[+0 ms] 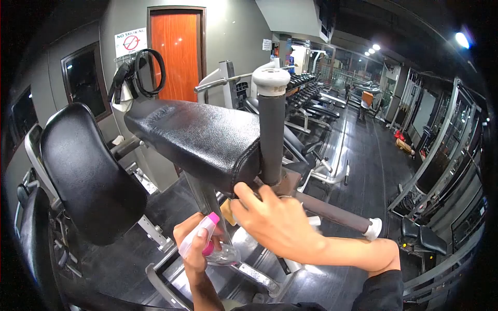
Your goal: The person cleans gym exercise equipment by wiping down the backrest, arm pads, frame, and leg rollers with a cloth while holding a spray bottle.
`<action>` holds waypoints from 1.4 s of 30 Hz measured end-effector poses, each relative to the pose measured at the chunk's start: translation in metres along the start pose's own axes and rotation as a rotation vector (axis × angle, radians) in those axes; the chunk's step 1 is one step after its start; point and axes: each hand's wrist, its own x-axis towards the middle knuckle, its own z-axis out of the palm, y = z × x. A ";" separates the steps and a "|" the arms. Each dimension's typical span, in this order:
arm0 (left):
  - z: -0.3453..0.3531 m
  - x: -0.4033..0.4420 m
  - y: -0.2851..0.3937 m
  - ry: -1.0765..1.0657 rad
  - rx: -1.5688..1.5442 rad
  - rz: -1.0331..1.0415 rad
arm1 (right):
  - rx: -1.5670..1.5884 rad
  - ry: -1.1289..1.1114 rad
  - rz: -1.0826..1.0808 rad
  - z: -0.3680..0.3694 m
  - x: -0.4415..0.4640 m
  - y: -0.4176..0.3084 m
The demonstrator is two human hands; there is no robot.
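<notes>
My left hand [197, 241] is wrapped round a clear spray bottle [225, 255] with a pink and white trigger head, low at the centre. My right hand [270, 215] is at the near end of a long black padded cushion [199, 132], by the foot of an upright foam roller [272, 137]. Its fingers are bent and slightly blurred. A piece of yellow cloth [229, 212] shows under this hand, mostly hidden by it. The cushion has a shiny, wet-looking top.
A black backrest [88, 171] stands at the left. A lower foam roller [337, 212] with a white end cap sticks out to the right. Metal frame legs [259, 277] are below my hands. Dumbbell racks [303, 90], benches and a distant person [364, 106] are further back.
</notes>
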 end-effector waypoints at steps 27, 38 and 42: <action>0.036 0.011 0.010 -0.187 -0.076 0.031 | 0.697 -0.320 0.110 -0.049 -0.018 0.084; 0.050 0.020 0.006 -0.190 -0.133 -0.014 | 0.920 -0.107 -0.038 -0.010 -0.012 0.124; 0.055 0.024 0.002 -0.181 -0.144 -0.017 | 0.930 -0.148 -0.011 -0.005 -0.007 0.127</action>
